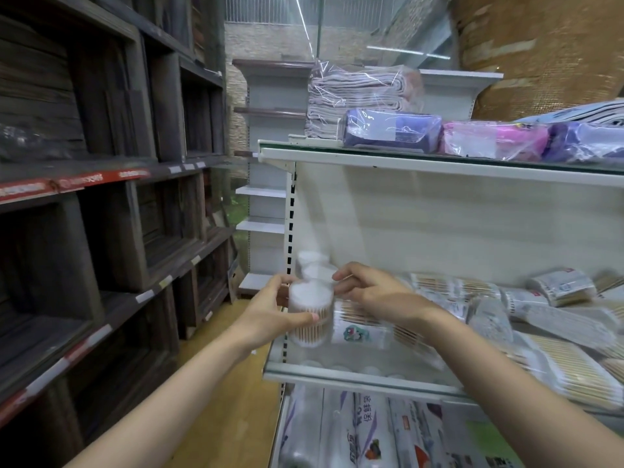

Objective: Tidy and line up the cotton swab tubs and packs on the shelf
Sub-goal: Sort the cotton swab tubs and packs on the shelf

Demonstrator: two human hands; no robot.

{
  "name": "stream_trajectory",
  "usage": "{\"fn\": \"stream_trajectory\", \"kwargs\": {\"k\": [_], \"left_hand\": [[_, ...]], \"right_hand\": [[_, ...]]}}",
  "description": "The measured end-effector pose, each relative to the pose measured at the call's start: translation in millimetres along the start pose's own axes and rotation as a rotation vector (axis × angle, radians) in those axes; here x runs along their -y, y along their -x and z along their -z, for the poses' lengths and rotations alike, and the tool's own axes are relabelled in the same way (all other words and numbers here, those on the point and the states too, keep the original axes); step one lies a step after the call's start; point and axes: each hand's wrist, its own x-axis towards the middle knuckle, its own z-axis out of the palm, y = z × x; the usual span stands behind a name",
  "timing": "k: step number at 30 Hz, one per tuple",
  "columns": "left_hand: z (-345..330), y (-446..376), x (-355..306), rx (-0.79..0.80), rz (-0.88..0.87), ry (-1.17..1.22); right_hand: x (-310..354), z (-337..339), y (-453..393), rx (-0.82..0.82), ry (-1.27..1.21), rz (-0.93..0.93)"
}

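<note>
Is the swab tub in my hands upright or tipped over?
Upright: the tub shows white tips up, sticks down, between left hand and right hand.

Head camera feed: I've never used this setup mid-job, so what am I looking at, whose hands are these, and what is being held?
There is no machine here. One camera sits on a person's head, looking forward and down, so both bare arms reach in from the bottom of the picture. The left hand has its grip around a round clear tub of cotton swabs at the left end of a white shelf. The right hand touches the tub's far side. Two more tubs stand behind it. Flat swab packs lie in a loose heap to the right. The picture is somewhat blurred.
</note>
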Motion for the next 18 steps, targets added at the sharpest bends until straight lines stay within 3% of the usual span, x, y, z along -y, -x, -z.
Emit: {"fn": "stream_trajectory", "kwargs": {"k": [6, 11, 18], "left_hand": [[3, -2, -8, 0.027, 0.048, -0.125], [4, -5, -19, 0.066, 0.060, -0.193], [6, -9, -25, 0.130, 0.063, -0.233]], "right_hand": [[-12, 9, -1, -0.051, -0.045, 0.006], [-15, 15, 4, -0.005, 0.105, 0.003], [-9, 11, -6, -0.005, 0.096, -0.036]]}}
